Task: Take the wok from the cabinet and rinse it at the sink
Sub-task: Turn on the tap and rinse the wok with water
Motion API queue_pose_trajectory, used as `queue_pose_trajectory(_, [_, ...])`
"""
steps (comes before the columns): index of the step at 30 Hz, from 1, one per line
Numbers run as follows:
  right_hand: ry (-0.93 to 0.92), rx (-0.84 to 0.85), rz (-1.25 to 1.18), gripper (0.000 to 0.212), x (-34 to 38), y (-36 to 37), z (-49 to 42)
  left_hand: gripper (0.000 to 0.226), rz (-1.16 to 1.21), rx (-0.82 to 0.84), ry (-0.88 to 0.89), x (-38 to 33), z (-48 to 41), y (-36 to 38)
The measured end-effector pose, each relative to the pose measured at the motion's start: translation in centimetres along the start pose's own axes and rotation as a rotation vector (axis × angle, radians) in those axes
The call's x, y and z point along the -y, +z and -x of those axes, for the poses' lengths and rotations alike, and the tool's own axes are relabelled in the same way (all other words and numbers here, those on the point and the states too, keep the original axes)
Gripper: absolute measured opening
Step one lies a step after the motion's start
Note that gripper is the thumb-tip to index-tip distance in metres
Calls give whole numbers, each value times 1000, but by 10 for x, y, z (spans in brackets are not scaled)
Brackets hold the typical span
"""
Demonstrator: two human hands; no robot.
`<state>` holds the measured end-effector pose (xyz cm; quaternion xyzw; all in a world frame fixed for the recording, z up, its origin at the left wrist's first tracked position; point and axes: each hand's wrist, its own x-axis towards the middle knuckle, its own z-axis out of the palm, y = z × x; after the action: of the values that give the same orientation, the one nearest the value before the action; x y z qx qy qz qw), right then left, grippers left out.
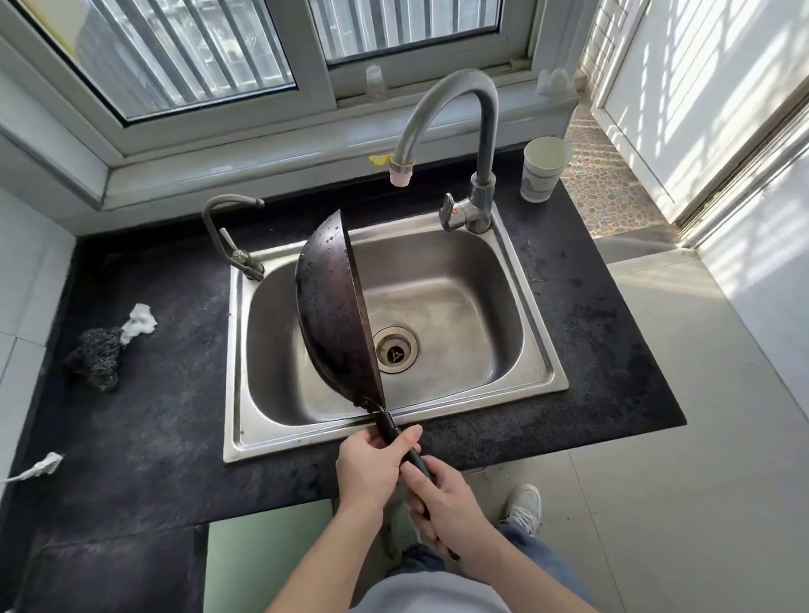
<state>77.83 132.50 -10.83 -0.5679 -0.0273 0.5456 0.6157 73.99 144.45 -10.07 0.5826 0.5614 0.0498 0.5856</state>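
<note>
**A:** Head view first, and it is the only one. Where is the wok (331, 309)?

**B:** It is up on its edge over the sink (540, 384), with the round bottom facing left. There are water drops on that dark side.

**A:** Who holds it?

**B:** Both hands are wrapped tight around the black handle (398, 437). The left hand (369, 468) is closer to the pan, and the right hand (446, 502) is farther back.

**A:** Is the water on?

**B:** I see no stream from the tap (400, 169), but thin water is hard to spot here.

**A:** So how do we do this part well?

**B:** I think the wok is being drained. Keep it tipped over the bowl so drips fall by the drain (395, 350). Hold the handle firmly, since a wet wok is heavy and may slip.
</note>
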Motion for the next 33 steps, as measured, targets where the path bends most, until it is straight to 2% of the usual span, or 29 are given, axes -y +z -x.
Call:
queue_pose_trajectory(8, [-73, -33, 91, 17, 2, 3, -2, 17, 75, 19, 25, 6, -4, -1])
queue_pose_trajectory(15, [-151, -264, 453, 17, -6, 7, -3, 11, 222, 145, -21, 13, -8, 1])
queue_pose_trajectory(19, [-168, -380, 614, 9, -12, 5, 1, 14, 259, 235, -61, 22, -11, 6])
queue_pose_trajectory(25, [-176, -482, 822, 21, -17, 4, 7, 19, 431, 332, -179, 28, -15, 14])
queue_pose_trajectory(29, [-141, -499, 849, 19, -17, 10, 8, 17, 462, 372, -218, 26, -18, 12])
queue_pose_trajectory(33, [-103, -475, 724, 17, -15, 14, 9, 26, 429, 434, -250, 24, -23, 9])
